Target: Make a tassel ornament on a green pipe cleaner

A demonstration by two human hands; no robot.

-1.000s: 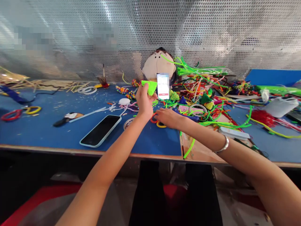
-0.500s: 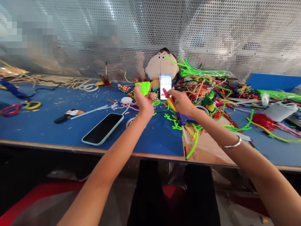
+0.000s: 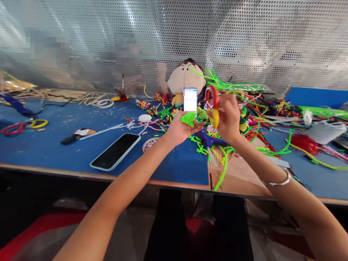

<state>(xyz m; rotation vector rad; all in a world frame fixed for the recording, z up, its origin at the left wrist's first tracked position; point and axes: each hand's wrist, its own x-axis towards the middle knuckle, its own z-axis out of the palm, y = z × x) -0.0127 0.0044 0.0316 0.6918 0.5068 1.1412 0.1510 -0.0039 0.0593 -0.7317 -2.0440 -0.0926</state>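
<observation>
In my left hand [image 3: 177, 131] is a small bright green fuzzy piece [image 3: 188, 118], apparently made of pipe cleaner, resting against the palm and thumb with the fingertips reaching out to the right. My right hand [image 3: 230, 116], raised just right of it, is closed around scissors whose red and yellow handle loops [image 3: 215, 117] stick out toward the left hand. The blades are not visible. Below the right hand lies a blue glue gun [image 3: 210, 139] among short green pipe cleaner clippings [image 3: 200, 149].
A phone with a timer [image 3: 190, 99] leans against a plush doll [image 3: 186, 81]. Another phone [image 3: 115, 151] lies left, beyond it a brush-like tool [image 3: 78, 135] and more scissors [image 3: 24, 125]. Coloured pipe cleaners [image 3: 258, 98] pile up at right before the perforated metal wall [image 3: 244, 43].
My left hand has come down and right with the green piece, turning palm up. My right hand has pulled back from the standing phone, moving right, with the scissors' loops turned upright.
</observation>
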